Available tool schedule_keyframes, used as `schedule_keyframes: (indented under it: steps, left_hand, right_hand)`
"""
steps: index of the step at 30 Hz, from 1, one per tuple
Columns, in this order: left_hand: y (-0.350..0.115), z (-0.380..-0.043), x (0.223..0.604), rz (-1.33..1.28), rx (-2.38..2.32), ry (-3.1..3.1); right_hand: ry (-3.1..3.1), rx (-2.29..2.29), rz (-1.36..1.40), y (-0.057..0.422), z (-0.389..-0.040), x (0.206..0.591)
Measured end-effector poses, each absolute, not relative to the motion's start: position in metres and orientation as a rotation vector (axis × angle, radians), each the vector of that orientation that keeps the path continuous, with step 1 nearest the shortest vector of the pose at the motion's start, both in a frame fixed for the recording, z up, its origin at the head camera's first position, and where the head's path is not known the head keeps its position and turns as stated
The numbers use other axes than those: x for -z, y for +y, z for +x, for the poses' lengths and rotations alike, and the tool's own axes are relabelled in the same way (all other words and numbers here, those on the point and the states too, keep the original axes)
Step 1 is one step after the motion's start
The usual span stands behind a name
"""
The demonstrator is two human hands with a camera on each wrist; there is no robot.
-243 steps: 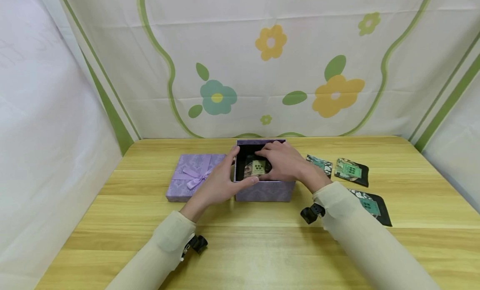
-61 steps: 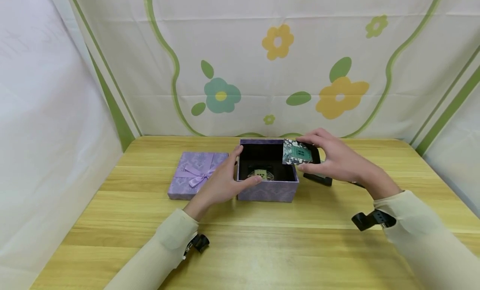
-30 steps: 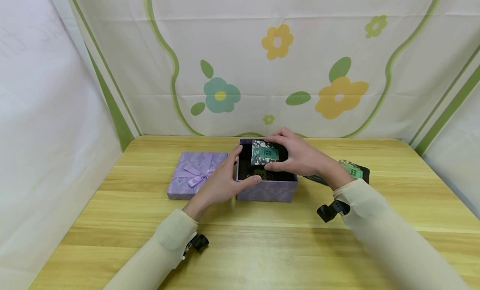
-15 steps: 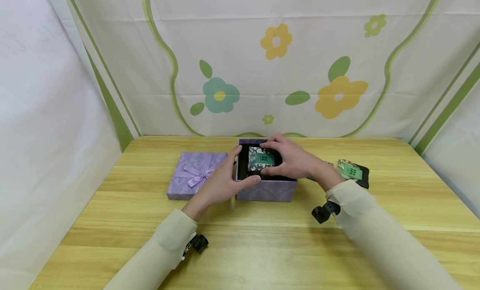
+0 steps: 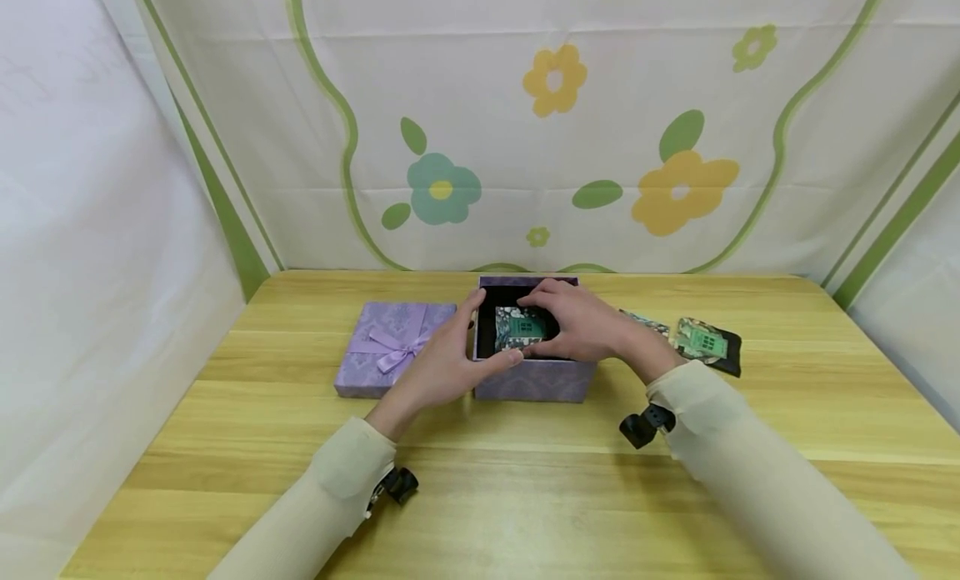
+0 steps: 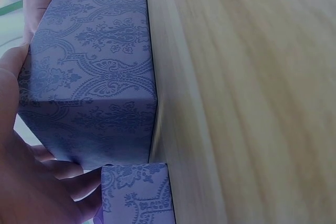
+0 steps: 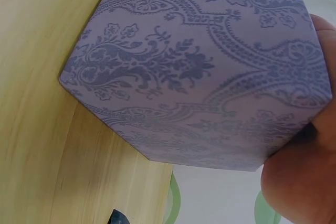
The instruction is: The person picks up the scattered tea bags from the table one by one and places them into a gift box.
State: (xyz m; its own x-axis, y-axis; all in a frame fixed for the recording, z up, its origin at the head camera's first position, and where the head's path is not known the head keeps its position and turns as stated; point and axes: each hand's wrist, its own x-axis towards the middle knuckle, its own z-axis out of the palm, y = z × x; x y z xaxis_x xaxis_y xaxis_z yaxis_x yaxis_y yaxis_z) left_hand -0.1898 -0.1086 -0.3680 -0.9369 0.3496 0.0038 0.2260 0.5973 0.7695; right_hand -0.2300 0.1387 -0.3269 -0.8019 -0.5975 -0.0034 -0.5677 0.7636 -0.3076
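The purple damask-patterned gift box (image 5: 534, 382) stands uncovered on the table, its inside black. My left hand (image 5: 442, 367) holds its left front corner, thumb along the front rim and fingers on the left side, as the left wrist view also shows on the box (image 6: 94, 51). Inside the box, my right hand (image 5: 588, 326) holds a flat black sachet (image 5: 519, 327) with a floral print and green label by its right end, fingers at the back and thumb in front. The right wrist view shows the box's outer wall (image 7: 173, 66); the sachet is hidden there.
The purple lid (image 5: 382, 359) with a ribbon bow lies left of the box. On the right lie a sachet with a green label (image 5: 707, 344) and another sachet (image 5: 648, 322), mostly hidden behind the right forearm. A floral cloth (image 5: 555, 163) hangs behind the table.
My right hand has carried the sachet from the box's right side to over its opening, then lowered it inside. It now hides the earlier sachet there. My left hand stays on the box.
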Motion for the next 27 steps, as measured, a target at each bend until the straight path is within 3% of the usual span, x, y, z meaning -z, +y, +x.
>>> schedule_keyframes:
  steps: [27]
  left_hand:
    - [-0.108, -0.19, 0.369, 0.5, -1.271, 2.671]
  right_hand:
    - [2.874, 0.87, -0.807, 0.184, -0.208, 0.315]
